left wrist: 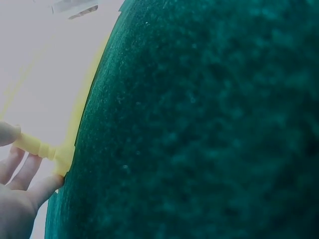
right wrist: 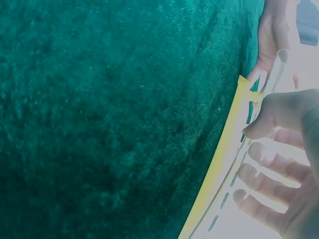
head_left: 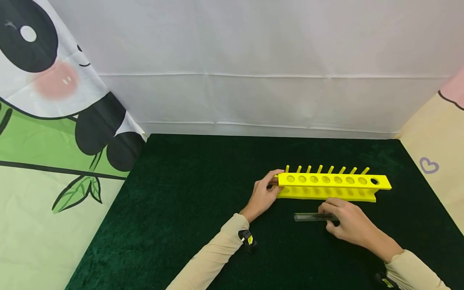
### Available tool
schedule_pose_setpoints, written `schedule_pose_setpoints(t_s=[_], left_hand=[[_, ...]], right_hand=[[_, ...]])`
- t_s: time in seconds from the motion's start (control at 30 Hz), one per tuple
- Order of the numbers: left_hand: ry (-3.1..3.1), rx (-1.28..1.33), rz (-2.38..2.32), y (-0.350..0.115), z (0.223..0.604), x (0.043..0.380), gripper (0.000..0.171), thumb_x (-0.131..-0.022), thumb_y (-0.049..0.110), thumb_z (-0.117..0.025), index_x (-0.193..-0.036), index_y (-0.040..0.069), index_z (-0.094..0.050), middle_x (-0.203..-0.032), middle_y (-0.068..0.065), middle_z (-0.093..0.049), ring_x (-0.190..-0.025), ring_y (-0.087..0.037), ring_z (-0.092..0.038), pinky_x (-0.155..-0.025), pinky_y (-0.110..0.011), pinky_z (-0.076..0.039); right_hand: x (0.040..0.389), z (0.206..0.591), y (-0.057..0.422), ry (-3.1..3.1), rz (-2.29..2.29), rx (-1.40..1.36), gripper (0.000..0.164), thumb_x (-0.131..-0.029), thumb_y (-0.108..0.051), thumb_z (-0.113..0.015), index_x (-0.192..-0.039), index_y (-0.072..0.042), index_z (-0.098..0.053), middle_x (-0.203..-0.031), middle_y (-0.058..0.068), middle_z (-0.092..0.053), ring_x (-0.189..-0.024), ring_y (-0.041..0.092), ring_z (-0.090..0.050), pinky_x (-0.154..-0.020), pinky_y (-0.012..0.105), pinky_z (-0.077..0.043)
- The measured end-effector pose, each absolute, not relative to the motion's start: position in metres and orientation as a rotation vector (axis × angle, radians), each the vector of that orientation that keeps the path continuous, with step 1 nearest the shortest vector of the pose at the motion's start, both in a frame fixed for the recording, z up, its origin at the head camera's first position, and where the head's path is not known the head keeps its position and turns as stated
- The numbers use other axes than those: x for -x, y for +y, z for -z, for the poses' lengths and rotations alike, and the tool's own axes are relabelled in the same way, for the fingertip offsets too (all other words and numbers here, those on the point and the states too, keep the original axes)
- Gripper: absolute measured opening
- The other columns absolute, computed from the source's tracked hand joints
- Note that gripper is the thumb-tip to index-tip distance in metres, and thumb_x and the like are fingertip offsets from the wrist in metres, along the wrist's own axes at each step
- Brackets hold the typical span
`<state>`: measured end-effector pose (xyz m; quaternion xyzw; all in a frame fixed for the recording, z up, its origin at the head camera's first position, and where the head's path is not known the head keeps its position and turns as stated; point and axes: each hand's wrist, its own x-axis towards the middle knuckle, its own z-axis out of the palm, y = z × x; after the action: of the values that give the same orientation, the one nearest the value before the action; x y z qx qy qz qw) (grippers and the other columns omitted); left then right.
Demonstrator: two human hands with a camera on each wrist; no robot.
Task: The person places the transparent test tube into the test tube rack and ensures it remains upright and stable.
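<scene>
The right hand (head_left: 348, 223) pinches a clear tube (head_left: 306, 217) jutting past its fingers (head_left: 329, 206). Likely light, slick, brittle: hold mid-length. The left hand (head_left: 261, 196) grips the yellow rack (head_left: 331, 181)

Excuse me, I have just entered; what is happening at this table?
A person steadies a yellow test tube rack on the dark green cloth, the left hand gripping its left end. The right hand holds a clear test tube sideways in front of the rack, not in any of its holes.
</scene>
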<state>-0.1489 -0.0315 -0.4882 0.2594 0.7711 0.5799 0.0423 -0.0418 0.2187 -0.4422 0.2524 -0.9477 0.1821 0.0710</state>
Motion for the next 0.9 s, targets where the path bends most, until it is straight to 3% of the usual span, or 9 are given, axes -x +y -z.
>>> schedule_pose_setpoints(t_s=[0.17,0.43,0.9], left_hand=[[2.362,-0.79,-1.787,-0.032,0.488,0.149,0.048,-0.092,0.006,-0.059,-0.134,0.024,-0.048,-0.122,0.003,-0.056,-0.102,-0.007,-0.055,-0.085,-0.026,-0.05],[2.356,-0.788,-1.796,-0.032,0.488,0.15,0.046,-0.092,0.004,-0.059,-0.135,0.018,-0.048,-0.123,0.003,-0.056,-0.102,-0.008,-0.056,-0.086,-0.026,-0.05],[2.316,-0.794,-1.821,-0.032,0.491,0.15,0.046,-0.091,0.005,-0.059,-0.134,0.018,-0.049,-0.126,0.005,-0.056,-0.104,-0.007,-0.056,-0.087,-0.024,-0.049]], right_hand=[[0.041,0.438,0.219,-2.821,-0.537,-0.762,0.034,-0.066,-0.008,-0.077,-0.095,-0.02,-0.064,-0.092,-0.011,-0.056,-0.072,0.006,-0.048,-0.06,0.024,-0.044],[0.041,0.435,0.221,-2.793,-0.533,-0.763,0.036,-0.065,-0.008,-0.078,-0.096,-0.02,-0.064,-0.091,-0.011,-0.056,-0.072,0.006,-0.048,-0.061,0.024,-0.045],[0.039,0.43,0.226,-2.725,-0.565,-0.775,0.036,-0.064,-0.007,-0.078,-0.095,-0.018,-0.064,-0.09,-0.011,-0.057,-0.072,0.005,-0.051,-0.062,0.025,-0.048]])
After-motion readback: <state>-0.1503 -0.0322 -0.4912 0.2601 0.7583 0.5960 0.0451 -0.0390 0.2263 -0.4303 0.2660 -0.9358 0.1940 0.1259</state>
